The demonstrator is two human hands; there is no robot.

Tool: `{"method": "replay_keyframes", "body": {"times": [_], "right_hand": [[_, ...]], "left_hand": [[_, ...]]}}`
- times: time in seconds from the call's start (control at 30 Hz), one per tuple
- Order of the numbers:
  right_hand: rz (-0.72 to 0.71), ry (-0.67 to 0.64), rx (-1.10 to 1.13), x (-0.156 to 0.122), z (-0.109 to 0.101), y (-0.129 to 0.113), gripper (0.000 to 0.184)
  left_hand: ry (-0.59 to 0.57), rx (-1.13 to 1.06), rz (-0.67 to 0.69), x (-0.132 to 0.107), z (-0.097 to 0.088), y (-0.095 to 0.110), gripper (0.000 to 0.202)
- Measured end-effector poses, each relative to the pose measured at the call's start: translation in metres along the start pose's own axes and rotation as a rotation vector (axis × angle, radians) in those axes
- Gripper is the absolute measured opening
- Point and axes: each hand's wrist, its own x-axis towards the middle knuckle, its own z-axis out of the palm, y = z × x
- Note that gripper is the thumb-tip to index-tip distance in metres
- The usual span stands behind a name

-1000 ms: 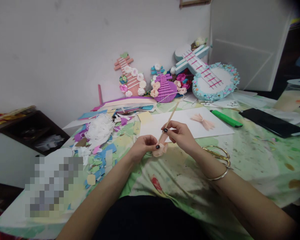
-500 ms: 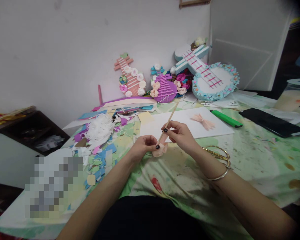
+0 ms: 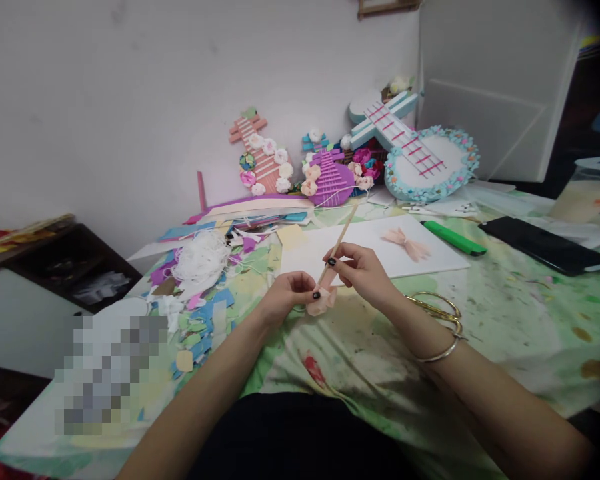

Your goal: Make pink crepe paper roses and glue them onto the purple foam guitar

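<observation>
My left hand [image 3: 287, 294] pinches a small peach paper flower [image 3: 322, 302] low over the table's middle. My right hand [image 3: 363, 268] grips a thin wooden stick [image 3: 341, 238] that slants up and away from the flower; its lower end meets the paper. Both hands have closed fingers and nearly touch. A finished peach paper bow [image 3: 407, 243] lies on a white sheet [image 3: 445, 257] just beyond my right hand.
Gold scissors [image 3: 439, 311] lie by my right wrist. A green marker [image 3: 454, 238] and a black phone [image 3: 545, 251] sit to the right. Paper scraps and white string [image 3: 200, 257] litter the left. Decorated paper guitars [image 3: 330, 175] lean on the back wall.
</observation>
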Motion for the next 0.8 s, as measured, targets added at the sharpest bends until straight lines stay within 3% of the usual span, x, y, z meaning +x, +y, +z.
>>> {"method": "replay_keyframes", "body": {"times": [0.8], "right_hand": [[0.003,0.023,0.032,0.0013,-0.0015,0.0028,0.016]], "left_hand": [[-0.024,-0.007,0.006,0.0002,-0.0009,-0.0005,0.032]]}}
